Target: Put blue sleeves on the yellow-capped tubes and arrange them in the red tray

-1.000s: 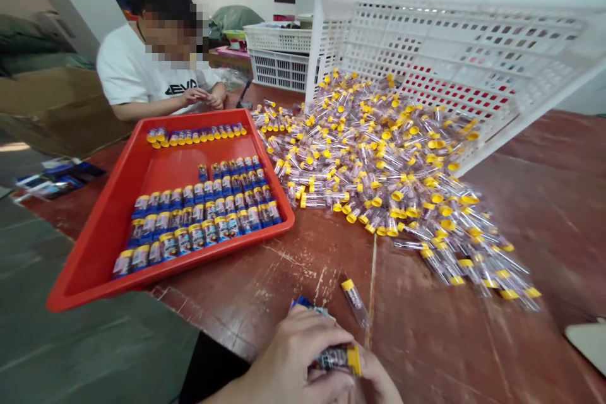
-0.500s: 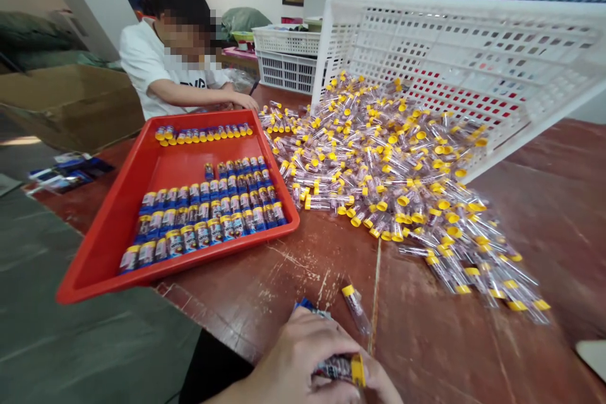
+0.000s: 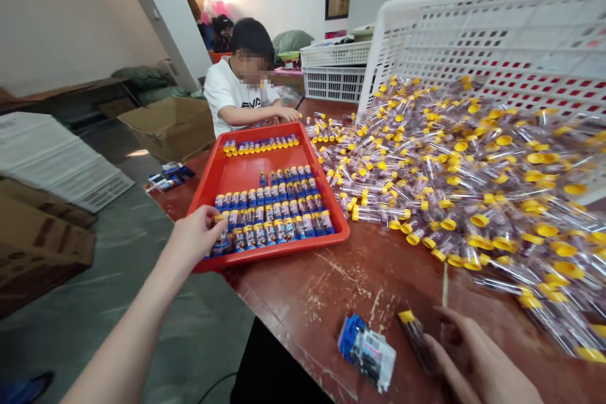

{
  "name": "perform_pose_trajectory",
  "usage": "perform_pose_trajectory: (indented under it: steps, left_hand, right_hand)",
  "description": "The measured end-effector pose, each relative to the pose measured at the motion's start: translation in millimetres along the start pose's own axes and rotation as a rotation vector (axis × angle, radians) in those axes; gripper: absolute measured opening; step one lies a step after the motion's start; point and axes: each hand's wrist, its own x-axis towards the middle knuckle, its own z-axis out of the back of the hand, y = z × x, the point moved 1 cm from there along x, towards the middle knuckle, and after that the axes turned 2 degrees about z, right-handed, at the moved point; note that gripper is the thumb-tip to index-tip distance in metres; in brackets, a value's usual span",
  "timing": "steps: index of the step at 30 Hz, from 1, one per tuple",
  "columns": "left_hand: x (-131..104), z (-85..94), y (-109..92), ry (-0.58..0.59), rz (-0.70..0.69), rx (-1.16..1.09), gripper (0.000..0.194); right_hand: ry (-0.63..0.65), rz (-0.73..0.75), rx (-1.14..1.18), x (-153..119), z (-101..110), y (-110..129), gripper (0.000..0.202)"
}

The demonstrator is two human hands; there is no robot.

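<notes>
Inside the red tray (image 3: 284, 250), the left hand (image 3: 193, 238) pinches a capped tube (image 3: 219, 241) whose tilting could topple neighbours (image 3: 250, 237), while the spread right hand (image 3: 485, 363) might roll a loose tube (image 3: 416, 338).

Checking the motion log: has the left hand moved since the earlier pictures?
Yes. Judged against the red tray, the left hand went left and forward, from beside the blue packets to the tray's near left corner.

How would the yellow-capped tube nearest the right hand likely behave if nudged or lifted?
The tube lies on its side and looks rounded, so it may roll. Its straight shape suggests stiffness; its see-through body hints at light plastic.
</notes>
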Motion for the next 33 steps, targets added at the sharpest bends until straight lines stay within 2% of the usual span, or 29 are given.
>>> perform_pose_trajectory:
  steps: [2,4,5,6,8,9,10,11,12,13,16,19,21,24,29,31,33]
  left_hand:
    - [18.3,-2.8,17.1,0.116,0.006,0.091,0.027]
    - [15.5,-8.7,16.5,0.166,-0.017,0.107,0.022]
    - [6.4,-12.7,10.2,0.132,-0.027,0.128,0.024]
    - [-7.3,-18.0,0.3,0.047,-0.065,0.154,0.027]
    - [-46.6,-35.0,-27.8,-0.159,-0.318,0.17,0.033]
    - [-70.7,-47.3,-44.1,-0.239,-0.557,0.145,0.033]
    - [-96.2,-62.0,-60.1,-0.21,-0.862,0.07,0.032]
    - [-120.6,-77.7,-73.8,-0.138,-1.086,0.001,0.03]
    - [-142.0,-93.0,-84.9,-0.079,-1.222,-0.041,0.025]
    - [-159.2,-107.3,-93.2,-0.016,-1.283,-0.032,0.019]
    - [-183.3,-135.2,-103.1,0.098,-1.297,0.047,0.016]
    - [-180.4,-140.5,-101.9,0.134,-1.339,0.02,0.012]
    - [-175.2,-138.9,-101.5,0.151,-1.309,-0.028,0.012]
    - [-173.5,-138.7,-102.0,0.212,-1.196,-0.058,0.012]
    - [-176.9,-137.9,-103.9,0.252,-1.056,-0.082,0.017]
    - [-173.5,-133.3,-108.3,0.372,-0.927,-0.206,0.016]
    - [-168.0,-127.4,-114.7,0.528,-0.741,-0.334,0.013]
  right_hand:
    - [0.014,0.063,-0.188,5.3,-3.7,-3.8,0.049]
    - [0.048,0.117,-0.259,7.0,-10.2,-3.3,0.044]
    - [0.066,0.134,-0.278,7.0,-13.1,-2.6,0.04]
    - [0.089,0.148,-0.292,6.8,-15.3,-1.8,0.037]
    - [0.134,0.166,-0.317,7.2,-16.7,-0.2,0.036]
    - [0.147,0.164,-0.332,8.1,-15.9,0.4,0.039]
    - [0.158,0.158,-0.34,9.4,-14.4,1.0,0.043]
    - [0.169,0.146,-0.34,10.8,-12.4,1.3,0.046]
    - [0.177,0.123,-0.332,12.1,-10.0,1.3,0.049]
    - [0.18,0.09,-0.311,13.0,-7.3,0.9,0.049]
    - [0.193,-0.022,-0.147,10.6,0.9,-2.6,0.044]
    - [0.186,-0.131,0.205,2.2,6.5,-7.2,0.043]
    - [0.154,-0.201,0.468,-3.7,7.7,-10.3,0.041]
    - [0.089,-0.288,0.717,-10.3,6.6,-15.1,0.039]
    - [0.043,-0.404,0.89,-15.7,6.3,-10.4,0.038]
    - [0.023,-0.437,0.973,-17.0,8.0,0.1,0.037]
    - [-0.038,-0.431,1.036,-18.6,10.4,13.0,0.032]
